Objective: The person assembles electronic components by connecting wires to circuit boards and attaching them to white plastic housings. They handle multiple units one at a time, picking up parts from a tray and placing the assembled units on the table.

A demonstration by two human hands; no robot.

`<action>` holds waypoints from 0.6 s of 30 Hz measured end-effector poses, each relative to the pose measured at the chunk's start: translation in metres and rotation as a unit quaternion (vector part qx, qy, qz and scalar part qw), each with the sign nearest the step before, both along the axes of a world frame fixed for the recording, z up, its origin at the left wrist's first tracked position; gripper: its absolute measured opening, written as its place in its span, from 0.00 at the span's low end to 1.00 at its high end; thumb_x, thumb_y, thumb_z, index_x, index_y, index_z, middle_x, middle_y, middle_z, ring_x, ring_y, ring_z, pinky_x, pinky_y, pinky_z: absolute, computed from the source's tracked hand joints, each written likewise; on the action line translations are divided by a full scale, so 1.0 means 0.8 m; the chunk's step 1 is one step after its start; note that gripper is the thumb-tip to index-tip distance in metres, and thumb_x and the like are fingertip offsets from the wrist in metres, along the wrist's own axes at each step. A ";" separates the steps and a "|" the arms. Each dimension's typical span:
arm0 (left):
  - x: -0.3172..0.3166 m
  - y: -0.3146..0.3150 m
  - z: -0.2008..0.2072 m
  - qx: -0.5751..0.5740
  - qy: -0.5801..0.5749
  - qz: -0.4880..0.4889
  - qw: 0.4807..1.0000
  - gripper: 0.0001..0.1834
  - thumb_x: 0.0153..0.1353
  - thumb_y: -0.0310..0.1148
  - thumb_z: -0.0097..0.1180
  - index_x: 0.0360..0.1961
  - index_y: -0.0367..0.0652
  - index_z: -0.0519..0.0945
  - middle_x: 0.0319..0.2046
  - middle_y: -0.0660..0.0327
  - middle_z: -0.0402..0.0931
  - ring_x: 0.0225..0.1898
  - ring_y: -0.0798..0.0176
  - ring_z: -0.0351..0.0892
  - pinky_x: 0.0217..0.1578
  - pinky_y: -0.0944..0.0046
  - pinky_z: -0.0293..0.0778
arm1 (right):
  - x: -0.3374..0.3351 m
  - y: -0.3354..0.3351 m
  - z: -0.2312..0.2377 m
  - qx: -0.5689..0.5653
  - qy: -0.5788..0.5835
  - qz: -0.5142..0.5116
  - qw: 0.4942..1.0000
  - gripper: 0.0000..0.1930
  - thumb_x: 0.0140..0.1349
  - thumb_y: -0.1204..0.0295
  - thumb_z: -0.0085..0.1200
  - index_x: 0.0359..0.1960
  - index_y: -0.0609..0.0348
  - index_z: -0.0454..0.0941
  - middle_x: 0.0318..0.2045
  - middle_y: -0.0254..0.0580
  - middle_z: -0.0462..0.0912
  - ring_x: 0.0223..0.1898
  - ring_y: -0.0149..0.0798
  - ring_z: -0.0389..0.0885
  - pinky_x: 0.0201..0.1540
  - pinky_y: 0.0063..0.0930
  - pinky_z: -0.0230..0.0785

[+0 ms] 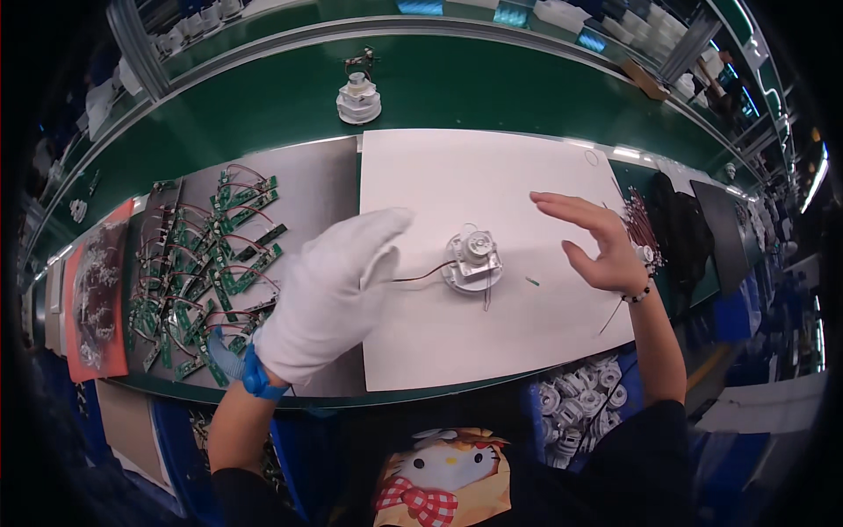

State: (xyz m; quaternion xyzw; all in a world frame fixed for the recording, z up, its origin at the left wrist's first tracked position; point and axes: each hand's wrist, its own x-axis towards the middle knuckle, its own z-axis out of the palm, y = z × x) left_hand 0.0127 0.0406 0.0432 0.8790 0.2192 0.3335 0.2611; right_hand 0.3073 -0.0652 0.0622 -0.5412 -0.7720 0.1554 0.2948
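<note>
A round white plastic assembly (474, 262) with a clear cap sits in the middle of a white sheet (430, 351). From its left side a dark red wire (426, 276) runs toward my left hand, where its far end is hidden. My left hand (329, 290), in a white glove with a blue wristband, hovers left of the assembly with its fingers stretched out. Bare and wearing a beaded bracelet, my right hand (597, 241) is raised to the right of the assembly, fingers apart and nothing in them. A tiny green piece (533, 281) lies between the assembly and that hand.
Many wired green circuit boards (215, 237) lie on a grey mat at left, beside a bag on an orange sheet (110, 342). Another white assembly (358, 104) stands at the back. Red wires (639, 220) lie at right. A blue bin (537, 400) below holds white parts.
</note>
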 end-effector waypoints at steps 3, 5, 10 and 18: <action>0.022 -0.007 0.018 0.036 0.165 -0.031 0.985 0.22 0.47 0.27 0.59 0.46 0.38 0.72 0.44 0.50 0.73 0.43 0.52 0.76 0.40 0.61 0.73 | -0.003 -0.022 -0.014 0.010 0.048 -0.061 0.997 0.22 0.45 0.84 0.48 0.47 0.63 0.73 0.46 0.47 0.77 0.45 0.42 0.76 0.49 0.29 0.67; 0.008 -0.002 0.010 0.039 0.225 0.019 0.973 0.19 0.50 0.36 0.58 0.43 0.40 0.74 0.37 0.51 0.75 0.38 0.48 0.76 0.36 0.57 0.73 | -0.026 -0.036 -0.022 -0.021 0.081 -0.080 0.993 0.20 0.47 0.83 0.50 0.45 0.64 0.74 0.43 0.47 0.78 0.40 0.39 0.78 0.44 0.26 0.70; -0.076 0.017 -0.009 0.046 0.263 0.155 0.951 0.14 0.52 0.35 0.54 0.40 0.45 0.78 0.28 0.54 0.78 0.31 0.51 0.78 0.33 0.59 0.73 | -0.076 -0.073 -0.074 -0.056 0.147 -0.086 0.984 0.17 0.46 0.81 0.57 0.41 0.65 0.75 0.36 0.45 0.79 0.26 0.30 0.79 0.26 0.16 0.70; -0.125 0.052 -0.010 0.154 0.315 0.215 0.911 0.15 0.48 0.25 0.53 0.39 0.47 0.78 0.30 0.58 0.78 0.36 0.53 0.76 0.37 0.58 0.73 | -0.117 -0.038 -0.121 -0.201 0.363 -0.127 0.901 0.15 0.50 0.79 0.58 0.41 0.67 0.75 0.29 0.39 0.79 0.19 0.19 0.72 0.19 0.10 0.62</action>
